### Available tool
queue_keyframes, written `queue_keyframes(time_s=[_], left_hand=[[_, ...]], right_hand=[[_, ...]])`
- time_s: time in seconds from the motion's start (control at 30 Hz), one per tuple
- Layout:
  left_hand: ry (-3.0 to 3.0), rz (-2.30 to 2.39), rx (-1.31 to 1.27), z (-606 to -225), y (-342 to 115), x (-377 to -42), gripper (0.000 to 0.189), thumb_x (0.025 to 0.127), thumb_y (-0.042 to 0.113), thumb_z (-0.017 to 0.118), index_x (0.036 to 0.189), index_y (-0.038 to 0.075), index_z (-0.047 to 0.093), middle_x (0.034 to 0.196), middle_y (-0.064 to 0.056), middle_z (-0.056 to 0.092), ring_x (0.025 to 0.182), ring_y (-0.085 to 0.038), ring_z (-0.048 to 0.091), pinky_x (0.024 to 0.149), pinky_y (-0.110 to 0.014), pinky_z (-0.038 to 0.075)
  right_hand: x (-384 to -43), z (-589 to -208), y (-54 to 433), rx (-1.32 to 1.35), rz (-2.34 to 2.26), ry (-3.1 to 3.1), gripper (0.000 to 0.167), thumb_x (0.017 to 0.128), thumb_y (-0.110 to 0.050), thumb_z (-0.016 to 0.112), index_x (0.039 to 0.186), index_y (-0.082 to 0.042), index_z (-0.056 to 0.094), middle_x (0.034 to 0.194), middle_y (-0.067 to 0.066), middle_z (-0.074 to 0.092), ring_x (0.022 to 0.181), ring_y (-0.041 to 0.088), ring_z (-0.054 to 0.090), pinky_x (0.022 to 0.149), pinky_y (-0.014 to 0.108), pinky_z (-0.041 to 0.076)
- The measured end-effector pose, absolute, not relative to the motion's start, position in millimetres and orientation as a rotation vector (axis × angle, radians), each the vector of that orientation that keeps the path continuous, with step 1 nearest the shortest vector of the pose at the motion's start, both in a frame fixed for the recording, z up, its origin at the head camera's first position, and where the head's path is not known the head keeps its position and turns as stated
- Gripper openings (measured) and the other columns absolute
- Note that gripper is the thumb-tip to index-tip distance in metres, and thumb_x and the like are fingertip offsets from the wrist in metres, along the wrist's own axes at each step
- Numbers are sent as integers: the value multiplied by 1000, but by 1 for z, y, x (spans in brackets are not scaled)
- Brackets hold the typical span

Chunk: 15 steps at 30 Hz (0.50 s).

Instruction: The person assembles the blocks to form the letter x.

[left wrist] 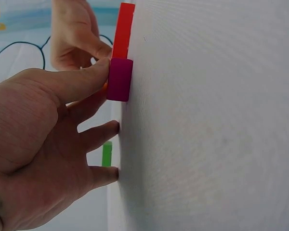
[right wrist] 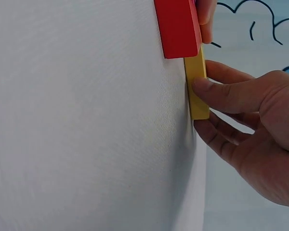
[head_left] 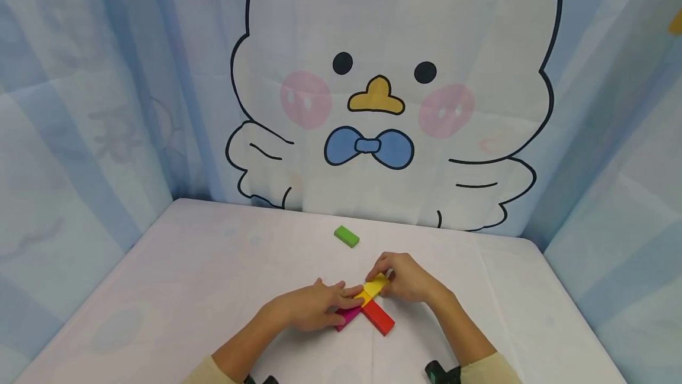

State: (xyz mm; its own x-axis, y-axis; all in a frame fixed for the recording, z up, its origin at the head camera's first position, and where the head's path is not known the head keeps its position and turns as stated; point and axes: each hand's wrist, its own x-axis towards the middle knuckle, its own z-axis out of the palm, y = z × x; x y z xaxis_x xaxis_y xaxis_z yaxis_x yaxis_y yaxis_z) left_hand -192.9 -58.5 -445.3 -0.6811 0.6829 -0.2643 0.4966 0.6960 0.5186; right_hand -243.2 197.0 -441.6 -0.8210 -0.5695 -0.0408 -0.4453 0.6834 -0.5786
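Pale blue-and-white cloth (head_left: 58, 112) is hanging at the left of the frame, beside a white tabletop (head_left: 160, 289) that is filling the lower part. A beige left sleeve (head_left: 208, 372) is showing at the bottom left of center, and from it the left hand (head_left: 314, 307) is reaching toward the lower center, palm down, its grip spread. Its thumb is pressing on a magenta block (head_left: 348, 316), while its foremost fingertips are resting on the yellow piece beyond. A green block (head_left: 347, 236) is lying alone near the tabletop's far edge, just above center in the lower half. Above it, a cartoon bird (head_left: 396, 17) with a blue bow tie is covering the backdrop. At lower center the yellow piece (head_left: 376, 285) is slanting toward the upper right; whether it is one block or two, I cannot tell. A red block (head_left: 379, 317) is lying just below it, slanting toward the lower right. The right hand (head_left: 409, 277) is pinching the yellow piece's upper-right end between thumb and fingers. A black object (head_left: 436, 372) is showing at the bottom edge, beside a beige right sleeve (head_left: 492, 369).
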Motion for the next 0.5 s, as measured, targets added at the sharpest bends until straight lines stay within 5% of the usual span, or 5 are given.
queue_keyframes(time_s=[0.5], left_hand=[[2478,553,929,-445,-57,-192,52,101,35,67,151,38,54,163,18,41,155,-24,37,123,-65,28]], right_hand=[[-237,-440,200,-740,-880,2679,31,85,1,81,107,-21,82,114,0,60,107,21,59,93,38,61]])
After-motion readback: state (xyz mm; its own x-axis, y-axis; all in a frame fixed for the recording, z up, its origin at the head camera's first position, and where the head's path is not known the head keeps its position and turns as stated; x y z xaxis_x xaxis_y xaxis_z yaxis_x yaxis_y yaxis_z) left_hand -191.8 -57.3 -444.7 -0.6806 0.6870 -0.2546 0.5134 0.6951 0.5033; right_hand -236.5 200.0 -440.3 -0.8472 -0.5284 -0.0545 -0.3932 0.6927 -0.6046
